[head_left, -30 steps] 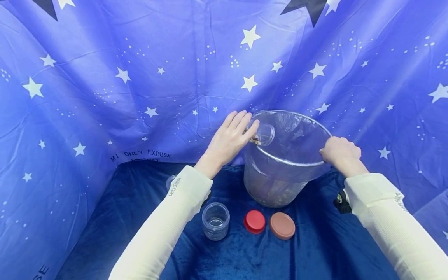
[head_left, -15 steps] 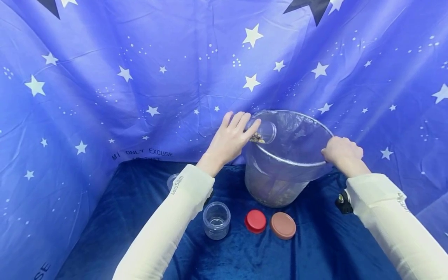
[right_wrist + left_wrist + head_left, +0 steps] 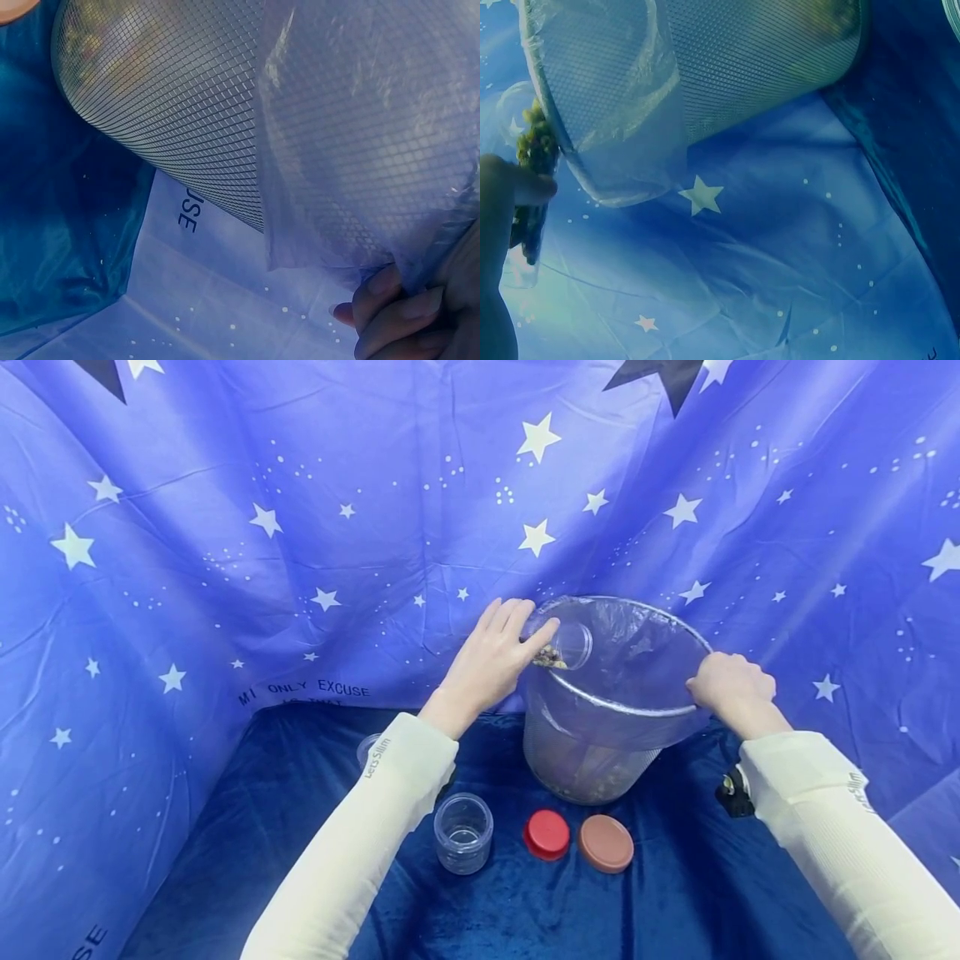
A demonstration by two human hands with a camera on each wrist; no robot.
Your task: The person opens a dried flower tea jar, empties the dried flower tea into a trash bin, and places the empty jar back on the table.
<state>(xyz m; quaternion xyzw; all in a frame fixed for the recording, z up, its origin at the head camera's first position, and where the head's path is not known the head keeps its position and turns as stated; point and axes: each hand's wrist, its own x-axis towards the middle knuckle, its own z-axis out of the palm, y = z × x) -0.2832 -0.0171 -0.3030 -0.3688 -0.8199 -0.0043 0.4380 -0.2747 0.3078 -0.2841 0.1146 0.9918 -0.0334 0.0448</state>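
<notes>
In the head view my left hand [image 3: 491, 652] grips a clear plastic jar [image 3: 577, 645], tipped on its side with its mouth over the bin's rim. Small yellowish and brown dried pieces [image 3: 552, 657] lie along the jar's lower wall; the left wrist view shows these pieces [image 3: 537, 142] beside the fingers. The wire-mesh bin [image 3: 187, 112] is lined with a thin, translucent plastic bag [image 3: 360, 135] folded over its rim, and it leans on the cloth. Opposite, my right hand [image 3: 733, 687] holds the rim, its fingers [image 3: 397, 319] curled over the bag's edge.
An uncapped clear jar [image 3: 463, 835] stands on the dark blue cloth [image 3: 675, 893] in front. Beside it lie a red lid [image 3: 547, 833] and a brownish-pink lid [image 3: 606, 843]. Another clear round item [image 3: 366, 748] is partly hidden by the left sleeve. A starry curtain [image 3: 390, 552] hangs close behind.
The pieces in the tipped jar have shifted slightly, with a few more showing beside my fingers. Both hands and the bin stay nearly in place.
</notes>
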